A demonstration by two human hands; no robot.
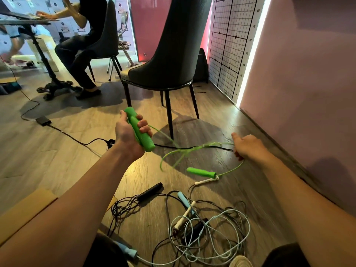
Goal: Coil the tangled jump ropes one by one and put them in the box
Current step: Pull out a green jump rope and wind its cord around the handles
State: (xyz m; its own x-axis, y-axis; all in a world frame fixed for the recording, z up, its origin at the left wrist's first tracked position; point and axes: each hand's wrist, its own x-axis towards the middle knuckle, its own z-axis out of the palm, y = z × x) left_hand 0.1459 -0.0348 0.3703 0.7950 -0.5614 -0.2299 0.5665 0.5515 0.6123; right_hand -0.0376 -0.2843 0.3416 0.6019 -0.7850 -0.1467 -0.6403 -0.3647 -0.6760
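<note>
Your left hand (131, 132) is clenched round the green handle (142, 135). It is held off the floor, with its long axis slanting from upper left to lower right. Whether a second handle sits beside it in that fist, I cannot tell.

The green cord (185, 151) leaves the handle's lower end, drops toward the wooden floor (57, 151) and runs rightward to your right hand (248, 147). That hand is blurred, but its fingers appear curled round the cord. From there the cord arcs down to the loose green handle (201, 172).

This handle lies crosswise on the floor with its cord end to the right. It is on the near side of your right hand and well apart from your left, so the right hand is the nearer one to bring it in.

A white handle (206, 181) lies just beside it and may drag along. The pale blue rope (238, 228) and black handle (150, 190) wait nearer you. The cardboard box (25, 211) sits under your left forearm.
</note>
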